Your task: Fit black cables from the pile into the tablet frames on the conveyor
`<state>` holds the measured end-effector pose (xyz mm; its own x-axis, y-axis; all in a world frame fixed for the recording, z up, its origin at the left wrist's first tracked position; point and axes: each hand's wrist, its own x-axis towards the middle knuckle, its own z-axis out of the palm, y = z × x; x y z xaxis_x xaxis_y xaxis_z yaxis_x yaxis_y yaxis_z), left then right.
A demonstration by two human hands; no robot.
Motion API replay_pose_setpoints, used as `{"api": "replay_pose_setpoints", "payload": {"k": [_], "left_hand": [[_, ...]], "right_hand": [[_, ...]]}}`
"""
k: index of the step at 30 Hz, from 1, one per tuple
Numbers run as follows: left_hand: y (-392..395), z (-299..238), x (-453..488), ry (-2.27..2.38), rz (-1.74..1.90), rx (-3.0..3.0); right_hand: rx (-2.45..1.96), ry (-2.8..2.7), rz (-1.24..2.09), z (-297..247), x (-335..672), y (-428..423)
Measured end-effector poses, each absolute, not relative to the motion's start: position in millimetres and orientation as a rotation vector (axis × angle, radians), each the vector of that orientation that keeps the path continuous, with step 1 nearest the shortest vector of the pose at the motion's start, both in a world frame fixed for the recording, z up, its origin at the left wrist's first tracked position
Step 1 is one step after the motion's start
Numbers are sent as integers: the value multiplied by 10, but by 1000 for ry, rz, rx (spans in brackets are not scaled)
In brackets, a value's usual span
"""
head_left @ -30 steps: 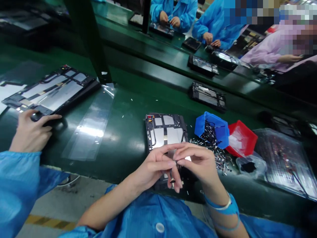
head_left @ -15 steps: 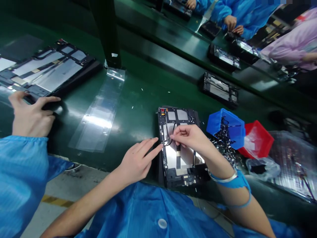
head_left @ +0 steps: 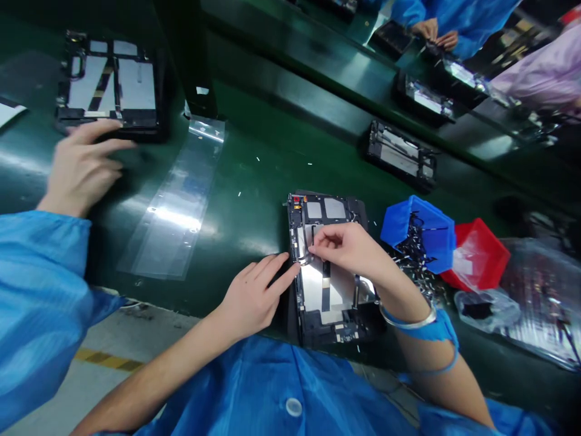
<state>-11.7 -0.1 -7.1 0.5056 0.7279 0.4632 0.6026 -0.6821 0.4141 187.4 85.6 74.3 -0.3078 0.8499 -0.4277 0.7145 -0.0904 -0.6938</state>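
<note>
An opened tablet-like device (head_left: 336,290), with silvery panels and black circuit parts exposed, lies on the green bench in front of me. My left hand (head_left: 254,297) is open, its stretched fingers resting at the device's left edge. One fingertip touches near the bend of a thin black cable (head_left: 304,227) that curves over the upper left of the device. My right hand (head_left: 347,245) hovers over the panels, thumb and forefinger pinched on the loose part of that cable. Its other fingers are curled, and the exact pinch point is partly hidden.
A blue bin (head_left: 438,239) with black strips spilling out and a red bin (head_left: 481,254) stand at right. Clear plastic film (head_left: 175,200) lies to the left. A co-worker's hand (head_left: 86,166) reaches another opened device (head_left: 136,88). More devices line the far bench, where other people work.
The co-worker's device at left has been turned and shifted away, and that person's hand has moved up and right. My right hand has shifted slightly left; my left hand stays nearly still.
</note>
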Motion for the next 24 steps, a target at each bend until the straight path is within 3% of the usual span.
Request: {"api": "replay_pose_setpoints", "payload": {"k": [24], "left_hand": [[44,3,-107,1154,920,2656]], "right_hand": [[-1692,-2263,1071,761,1874,826]]}}
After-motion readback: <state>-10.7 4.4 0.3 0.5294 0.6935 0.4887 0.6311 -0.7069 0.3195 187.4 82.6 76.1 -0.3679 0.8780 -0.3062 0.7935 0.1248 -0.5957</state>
